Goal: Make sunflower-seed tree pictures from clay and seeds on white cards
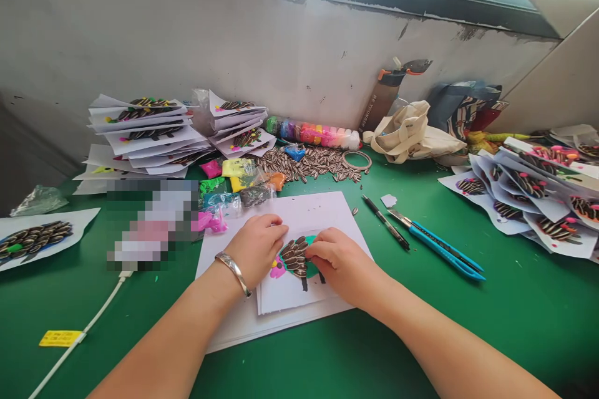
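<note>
A white paper sheet (285,296) lies on a stack of white paper (322,209) on the green table (515,312). On it is a teal clay shape covered with sunflower seeds (294,255), with a pink clay bit at its left. My left hand (256,246), a silver bangle on its wrist, rests curled on the paper at the shape's left edge. My right hand (339,262) is closed in a pinch at the shape's right edge, fingertips on the seeds. What the fingertips hold is hidden.
A pile of loose sunflower seeds (311,165) and clay packets (236,177) lie behind the paper. A pen (386,222) and blue utility knife (442,248) lie to the right. Stacks of finished seed cards (145,131) sit left, more cards (533,199) right. A white cable (93,318) runs front left.
</note>
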A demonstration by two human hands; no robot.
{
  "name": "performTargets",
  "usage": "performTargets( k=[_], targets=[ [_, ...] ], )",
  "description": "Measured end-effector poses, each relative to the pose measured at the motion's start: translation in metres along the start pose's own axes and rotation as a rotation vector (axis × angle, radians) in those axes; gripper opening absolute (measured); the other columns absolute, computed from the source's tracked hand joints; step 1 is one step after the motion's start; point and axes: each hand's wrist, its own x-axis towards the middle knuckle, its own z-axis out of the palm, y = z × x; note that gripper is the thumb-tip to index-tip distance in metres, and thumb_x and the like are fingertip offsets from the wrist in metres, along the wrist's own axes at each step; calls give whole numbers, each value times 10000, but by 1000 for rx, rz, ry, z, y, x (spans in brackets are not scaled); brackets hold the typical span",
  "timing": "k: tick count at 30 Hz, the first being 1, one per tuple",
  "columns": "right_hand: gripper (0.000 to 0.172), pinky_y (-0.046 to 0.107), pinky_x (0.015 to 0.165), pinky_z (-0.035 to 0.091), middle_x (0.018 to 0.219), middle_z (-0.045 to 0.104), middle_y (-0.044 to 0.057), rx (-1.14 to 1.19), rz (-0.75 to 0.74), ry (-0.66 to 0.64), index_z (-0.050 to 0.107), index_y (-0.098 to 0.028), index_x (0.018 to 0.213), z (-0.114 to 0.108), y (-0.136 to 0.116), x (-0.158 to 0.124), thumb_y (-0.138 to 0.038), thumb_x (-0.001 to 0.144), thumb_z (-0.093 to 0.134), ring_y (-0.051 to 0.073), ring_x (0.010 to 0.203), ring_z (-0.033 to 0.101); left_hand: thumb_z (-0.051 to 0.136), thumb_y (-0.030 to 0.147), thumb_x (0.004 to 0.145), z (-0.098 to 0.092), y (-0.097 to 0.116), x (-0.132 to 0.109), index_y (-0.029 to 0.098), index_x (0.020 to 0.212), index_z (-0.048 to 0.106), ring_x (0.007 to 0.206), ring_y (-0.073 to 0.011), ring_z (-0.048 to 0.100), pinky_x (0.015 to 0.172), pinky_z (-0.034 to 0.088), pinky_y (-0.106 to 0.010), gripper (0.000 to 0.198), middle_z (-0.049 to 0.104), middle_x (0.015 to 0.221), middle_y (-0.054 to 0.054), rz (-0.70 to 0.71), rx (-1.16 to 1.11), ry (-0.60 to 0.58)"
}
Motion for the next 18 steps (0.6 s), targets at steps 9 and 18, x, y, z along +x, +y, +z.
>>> performTargets(
  k=[9, 18],
  targets=[
    [191, 266, 675, 416, 776, 614, 34, -93, 93, -12, 682, -193, 817, -16, -3, 1, -29, 775, 593, 167, 761, 538, 474, 117, 873, -1, 0, 0, 180, 1027, 684, 1024, -250, 556, 915, 472, -405, 269, 609, 1144, -93, -19, 10, -3],
    [203, 245, 641, 352, 658, 544, 19, -221, 92, -102, 634, -169, 672, -9, -4, 4, -62, 822, 550, 146, 704, 496, 476, 122, 876, 1, -1, 0, 172, 1031, 683, 1023, -257, 551, 916, 468, -417, 264, 608, 1144, -97, -15, 6, -4]
  ],
)
